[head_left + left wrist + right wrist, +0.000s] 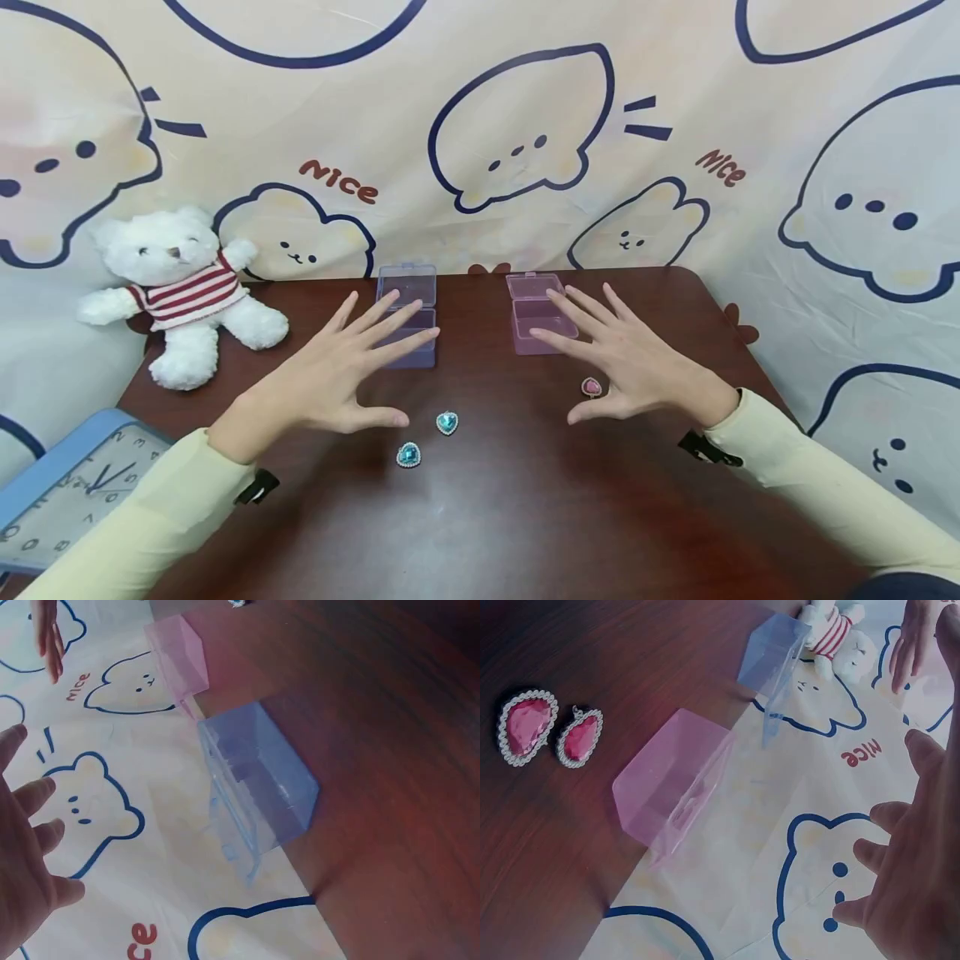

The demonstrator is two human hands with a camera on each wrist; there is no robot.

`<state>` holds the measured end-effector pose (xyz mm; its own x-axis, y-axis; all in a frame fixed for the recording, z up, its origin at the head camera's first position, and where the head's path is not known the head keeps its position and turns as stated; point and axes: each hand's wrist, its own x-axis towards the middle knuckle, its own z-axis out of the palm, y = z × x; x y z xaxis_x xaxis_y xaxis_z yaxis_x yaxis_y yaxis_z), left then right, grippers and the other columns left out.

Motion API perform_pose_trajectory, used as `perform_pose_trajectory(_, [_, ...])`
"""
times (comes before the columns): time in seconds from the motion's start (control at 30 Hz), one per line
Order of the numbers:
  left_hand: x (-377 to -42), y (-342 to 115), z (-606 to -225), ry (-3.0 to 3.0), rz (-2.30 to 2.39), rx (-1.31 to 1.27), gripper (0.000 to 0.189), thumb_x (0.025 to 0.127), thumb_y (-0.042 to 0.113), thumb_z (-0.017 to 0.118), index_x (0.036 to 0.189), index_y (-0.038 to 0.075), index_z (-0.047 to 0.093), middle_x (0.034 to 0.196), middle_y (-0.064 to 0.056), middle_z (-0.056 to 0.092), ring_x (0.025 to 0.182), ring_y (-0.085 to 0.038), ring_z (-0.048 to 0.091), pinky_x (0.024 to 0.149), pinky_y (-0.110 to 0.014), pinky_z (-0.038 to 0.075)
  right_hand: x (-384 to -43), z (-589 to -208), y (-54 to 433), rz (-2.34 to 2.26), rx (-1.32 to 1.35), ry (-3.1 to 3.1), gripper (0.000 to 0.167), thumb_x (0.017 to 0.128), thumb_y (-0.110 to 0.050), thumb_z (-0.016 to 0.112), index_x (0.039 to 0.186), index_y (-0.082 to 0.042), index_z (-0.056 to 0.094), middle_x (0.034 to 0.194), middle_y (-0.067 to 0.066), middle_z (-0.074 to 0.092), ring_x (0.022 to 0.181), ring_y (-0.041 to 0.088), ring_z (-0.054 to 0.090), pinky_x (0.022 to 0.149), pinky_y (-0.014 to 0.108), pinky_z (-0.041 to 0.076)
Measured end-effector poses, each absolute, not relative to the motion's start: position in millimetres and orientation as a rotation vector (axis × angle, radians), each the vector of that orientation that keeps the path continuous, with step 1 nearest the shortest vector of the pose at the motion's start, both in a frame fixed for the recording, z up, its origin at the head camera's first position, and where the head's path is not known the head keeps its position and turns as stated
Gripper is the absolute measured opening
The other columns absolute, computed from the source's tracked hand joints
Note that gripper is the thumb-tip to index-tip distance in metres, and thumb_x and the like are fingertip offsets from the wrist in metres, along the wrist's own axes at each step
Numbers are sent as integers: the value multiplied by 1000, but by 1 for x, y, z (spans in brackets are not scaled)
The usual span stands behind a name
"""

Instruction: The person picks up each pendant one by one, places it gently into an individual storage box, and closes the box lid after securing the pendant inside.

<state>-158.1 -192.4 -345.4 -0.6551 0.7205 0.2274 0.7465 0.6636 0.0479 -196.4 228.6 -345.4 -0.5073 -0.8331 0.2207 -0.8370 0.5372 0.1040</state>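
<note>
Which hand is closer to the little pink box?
The right hand. In the head view, its fingers overlap the pink box; the left hand is farther left, its fingers overlapping the blue box instead.

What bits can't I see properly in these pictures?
Clock: head view, cut off by the left edge, partly behind the left sleeve.
One of the two pink gems: head view, apparently behind the right hand.
Part of the blue box: head view, behind the left hand.
Sparkly thing: left wrist view, cut off by the top edge.
</note>
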Motion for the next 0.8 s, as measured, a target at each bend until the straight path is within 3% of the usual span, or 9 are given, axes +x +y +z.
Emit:
perform_pose_trajectory(0.23, [-170,-198,-352,-2799,-384,-1157,96,86,68,69,164,38,22,175,7,12,164,-26,7,125,-70,9,-198,-347,218,53,1413,-2516,104,78,-89,54,162,-33,31,175,8,13,162,35,10,124,73,7])
perform_pose_trajectory(0.43, [-198,-207,-358,-2932,-692,-885,102,90,59,72,166,34,10,175,1,10,163,-28,12,127,-61,20,-198,-348,199,103,1356,-2534,92,82,-77,65,156,-28,45,167,10,37,157,34,30,129,62,7])
perform_pose_trajectory(0.67, [-229,-216,-386,-3013,-1256,-713,114,91,40,79,166,27,-5,174,-13,9,160,-40,16,124,-66,22,-197,-356,157,282,1399,-2685,60,89,-58,73,136,-22,67,135,3,69,132,23,61,126,61,26])
perform_pose_trajectory(0.8, [-238,-220,-404,-2926,-1794,-533,111,91,25,80,166,27,-2,171,-19,16,156,-47,21,122,-71,18,-197,-371,131,381,1449,-2771,51,90,-55,74,130,-23,71,119,-3,72,111,14,67,113,47,45])
